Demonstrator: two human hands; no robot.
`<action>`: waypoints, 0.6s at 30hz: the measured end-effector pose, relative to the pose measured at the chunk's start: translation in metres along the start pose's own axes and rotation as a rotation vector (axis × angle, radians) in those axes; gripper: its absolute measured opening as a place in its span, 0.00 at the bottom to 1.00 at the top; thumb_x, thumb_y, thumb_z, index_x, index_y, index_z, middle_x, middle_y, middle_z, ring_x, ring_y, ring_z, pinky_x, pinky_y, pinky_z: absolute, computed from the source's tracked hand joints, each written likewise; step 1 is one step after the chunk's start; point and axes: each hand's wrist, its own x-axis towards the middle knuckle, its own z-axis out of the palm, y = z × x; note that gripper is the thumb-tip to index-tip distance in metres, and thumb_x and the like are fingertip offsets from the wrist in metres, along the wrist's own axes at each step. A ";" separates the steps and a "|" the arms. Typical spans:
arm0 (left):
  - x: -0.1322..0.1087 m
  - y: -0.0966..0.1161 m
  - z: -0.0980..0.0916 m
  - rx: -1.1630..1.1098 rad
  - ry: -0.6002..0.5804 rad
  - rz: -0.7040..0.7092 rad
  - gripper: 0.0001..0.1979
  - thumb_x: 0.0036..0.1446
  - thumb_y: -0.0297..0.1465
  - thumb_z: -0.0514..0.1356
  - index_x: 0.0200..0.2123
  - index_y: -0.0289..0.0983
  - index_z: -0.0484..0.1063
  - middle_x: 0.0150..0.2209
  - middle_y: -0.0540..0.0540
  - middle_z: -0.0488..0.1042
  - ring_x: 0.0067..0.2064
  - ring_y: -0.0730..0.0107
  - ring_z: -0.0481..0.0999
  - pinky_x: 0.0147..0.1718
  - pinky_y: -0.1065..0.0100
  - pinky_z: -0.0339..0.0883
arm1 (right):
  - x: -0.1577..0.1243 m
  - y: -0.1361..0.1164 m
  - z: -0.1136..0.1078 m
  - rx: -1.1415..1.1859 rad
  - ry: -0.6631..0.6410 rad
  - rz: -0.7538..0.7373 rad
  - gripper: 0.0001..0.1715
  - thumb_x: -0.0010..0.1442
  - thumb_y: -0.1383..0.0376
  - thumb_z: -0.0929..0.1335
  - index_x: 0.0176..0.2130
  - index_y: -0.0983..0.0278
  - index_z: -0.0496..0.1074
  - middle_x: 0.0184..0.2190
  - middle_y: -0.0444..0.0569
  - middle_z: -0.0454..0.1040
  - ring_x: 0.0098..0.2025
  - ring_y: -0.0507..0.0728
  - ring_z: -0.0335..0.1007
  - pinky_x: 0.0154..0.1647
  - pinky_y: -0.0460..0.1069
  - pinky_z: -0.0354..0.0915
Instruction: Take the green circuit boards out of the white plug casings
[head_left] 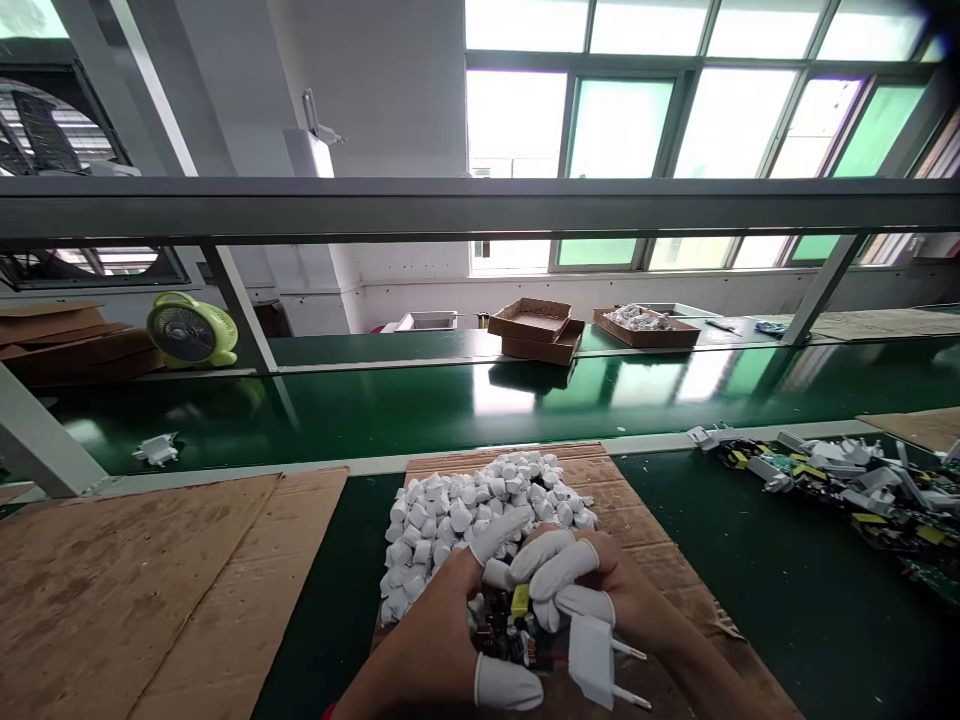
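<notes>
My left hand [450,630], with white finger cots on its thumb and forefinger, is closed around a small circuit board [514,630] that carries a yellow transformer [520,600] and other parts. Curled over the board's right side are the fingers of my right hand [577,580], also in white finger cots. They are closed, and what they pinch is hidden. A white plug piece with two metal pins [592,660] hangs below my right hand, beside the board. Just beyond both hands lies a heap of small white caps [465,510] on a cardboard sheet [637,530].
Circuit boards with white plug pieces [877,490] are piled at the right. A single white plug piece [157,450] sits on the green belt [375,415]. Shallow cardboard boxes [536,325] and a green fan [191,330] stand behind. A metal beam [480,210] crosses above.
</notes>
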 end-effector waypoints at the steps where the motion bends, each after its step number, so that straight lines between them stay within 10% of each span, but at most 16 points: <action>1: 0.000 -0.001 0.001 -0.080 -0.020 0.025 0.55 0.32 0.33 0.72 0.63 0.42 0.48 0.57 0.40 0.61 0.58 0.43 0.60 0.52 0.55 0.62 | 0.000 0.000 0.001 0.008 -0.013 -0.007 0.09 0.60 0.61 0.67 0.37 0.58 0.78 0.37 0.50 0.75 0.37 0.54 0.71 0.35 0.46 0.67; 18: 0.004 -0.005 0.012 -0.462 -0.149 0.124 0.53 0.33 0.28 0.73 0.62 0.41 0.49 0.56 0.36 0.65 0.58 0.45 0.62 0.55 0.49 0.58 | -0.001 -0.005 0.014 0.031 -0.018 -0.004 0.10 0.59 0.57 0.69 0.41 0.53 0.78 0.44 0.49 0.74 0.51 0.59 0.67 0.53 0.54 0.63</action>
